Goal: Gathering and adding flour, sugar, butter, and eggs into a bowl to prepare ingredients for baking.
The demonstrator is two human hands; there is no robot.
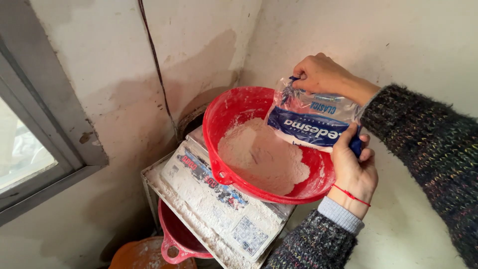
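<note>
Dark speckled knit sleeves fill the lower right, a pale grey cuff showing at the left wrist beside a thin red string bracelet. Both hands are closed on a clear plastic bag (313,119) with a blue band and white and blue print across its side: the left hand (352,172) clamps its lower corner from beneath, thumb pressed on the blue band, while the right hand (321,74) pinches the top edge. Held upside down and tilted, the bag hangs over the right part of a red plastic bowl (226,112), its lower edge just above a heap of white flour (261,157) lying in the bowl. Flour also streaks the bowl's inner wall. This bowl sits on a flat kitchen scale (214,204), heavily dusted white, with a colourful printed strip along its top and a small grey keypad panel near its front corner. Below the scale a second red bowl (177,239) with a handle loop peeks out, and an orange container (144,254) lies under that. A grey window frame (45,129) borders the stained plaster wall at left.
</note>
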